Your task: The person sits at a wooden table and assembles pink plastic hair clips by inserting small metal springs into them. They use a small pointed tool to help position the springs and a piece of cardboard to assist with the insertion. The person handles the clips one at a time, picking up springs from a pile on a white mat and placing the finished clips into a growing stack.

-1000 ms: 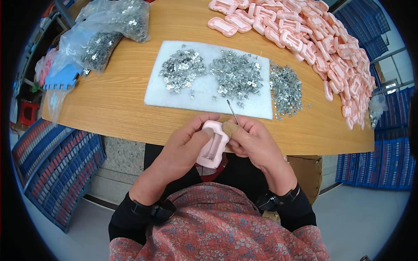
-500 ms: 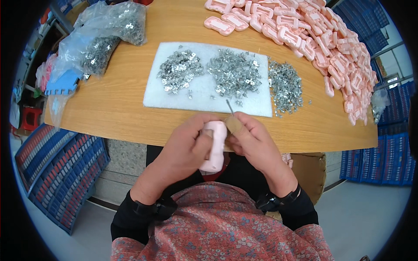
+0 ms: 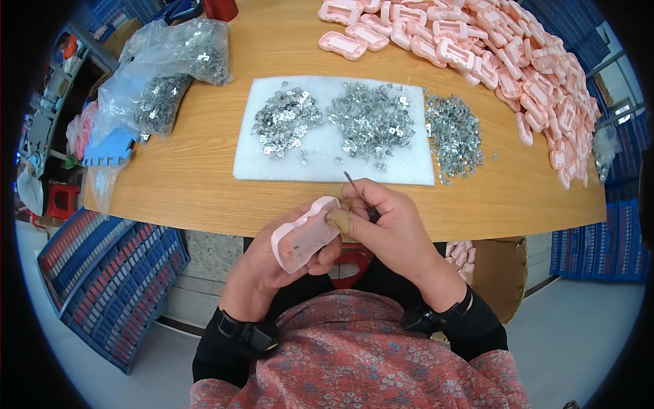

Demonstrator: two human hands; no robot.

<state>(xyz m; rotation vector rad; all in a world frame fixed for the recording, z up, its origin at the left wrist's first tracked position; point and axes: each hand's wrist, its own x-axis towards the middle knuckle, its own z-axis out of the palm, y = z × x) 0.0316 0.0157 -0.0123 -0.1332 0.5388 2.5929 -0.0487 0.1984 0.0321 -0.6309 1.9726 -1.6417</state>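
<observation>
My left hand (image 3: 253, 267) is wrapped round a pale pink plastic shell (image 3: 300, 244), its hollow inner side turned up and tilted. My right hand (image 3: 395, 225) holds a thin dark metal tool (image 3: 354, 187) whose tip points up and away to the left; its exact kind cannot be made out. A tan cover wraps the right thumb (image 3: 340, 221), which presses on the far end of the shell. Just beyond the hands, a white foam sheet (image 3: 272, 172) bears two heaps of small metal clips (image 3: 286, 121), (image 3: 371, 119).
Another metal heap (image 3: 453, 136) lies right of the sheet on the wooden table (image 3: 184, 157). Many pink shells (image 3: 477, 48) are piled at the far right. Clear bags of metal parts (image 3: 163, 102) sit at the left. Blue racks (image 3: 122, 273) and a cardboard box (image 3: 494, 279) stand below table level.
The shell has been turned from upright with its outer side showing to tilted with its hollow side up. My right thumb has come onto it, and the tool leans further left.
</observation>
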